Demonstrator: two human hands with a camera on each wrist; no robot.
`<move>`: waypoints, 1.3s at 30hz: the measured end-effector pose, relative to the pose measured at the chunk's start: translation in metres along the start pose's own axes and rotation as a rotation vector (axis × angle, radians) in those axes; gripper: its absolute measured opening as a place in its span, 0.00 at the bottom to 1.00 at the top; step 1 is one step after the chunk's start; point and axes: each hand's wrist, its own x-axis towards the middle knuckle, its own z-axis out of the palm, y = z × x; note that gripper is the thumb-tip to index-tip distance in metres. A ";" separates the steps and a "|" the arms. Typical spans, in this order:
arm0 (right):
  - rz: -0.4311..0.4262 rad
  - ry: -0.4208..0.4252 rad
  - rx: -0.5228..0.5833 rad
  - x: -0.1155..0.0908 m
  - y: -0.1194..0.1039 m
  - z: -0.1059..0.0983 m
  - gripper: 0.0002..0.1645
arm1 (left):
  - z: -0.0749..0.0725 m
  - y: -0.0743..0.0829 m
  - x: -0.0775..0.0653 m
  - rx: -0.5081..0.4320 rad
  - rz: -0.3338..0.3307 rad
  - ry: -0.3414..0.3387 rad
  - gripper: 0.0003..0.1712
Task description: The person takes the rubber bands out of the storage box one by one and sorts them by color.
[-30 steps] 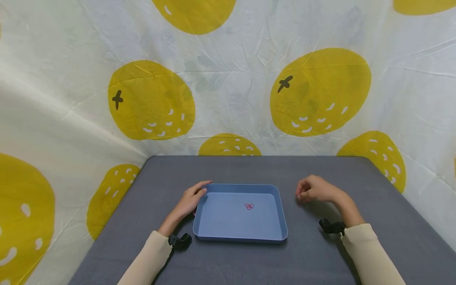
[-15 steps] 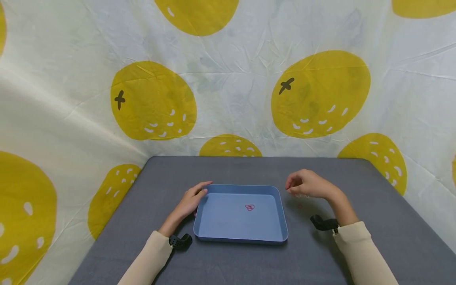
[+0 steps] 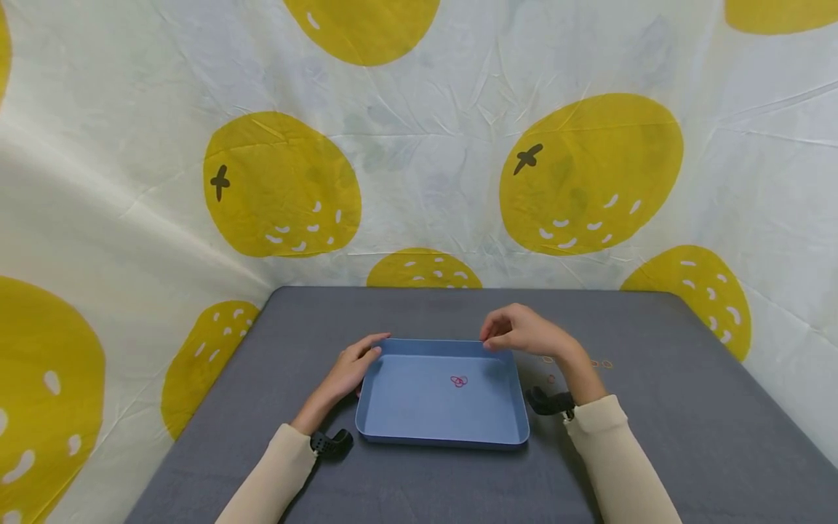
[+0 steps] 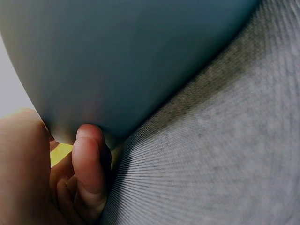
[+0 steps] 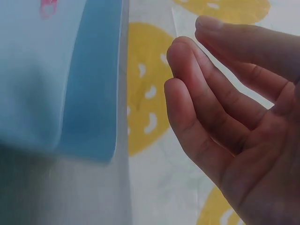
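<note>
The blue tray (image 3: 419, 411) lies between your hands, just right of your left hand (image 3: 349, 369), which holds its far left corner: your thumb is at the rim, your index finger stretches along the corner, and the left wrist view shows another fingertip against the outer wall. Inside the tray, well to the right of that grip and nearer to you than your right hand (image 3: 522, 332), a few thin red loops (image 3: 459, 381) overlap in a small cluster.

Your right hand is at the far right corner of the tray, its fingers loosely bent with a narrow gap between thumb and fingertips and nothing held. Whether it touches the rim there, you cannot tell from these views.

Below your right hand and nearer to you, a small reddish loop (image 3: 551, 379) lies beside the tray. An orange loop (image 3: 547, 359) lies close to your right wrist, and a pair of orange loops (image 3: 601, 364) sits beyond that wrist, on its right.

A black wrist device (image 3: 332, 444) is at your left wrist. The grey table (image 3: 432, 491) spreads under both hands; beyond them hangs a white cloth (image 3: 425, 182) printed with yellow fruit.
</note>
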 end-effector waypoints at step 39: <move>0.114 -0.203 -0.087 0.041 0.026 0.056 0.03 | 0.002 -0.003 0.000 0.029 0.026 0.011 0.22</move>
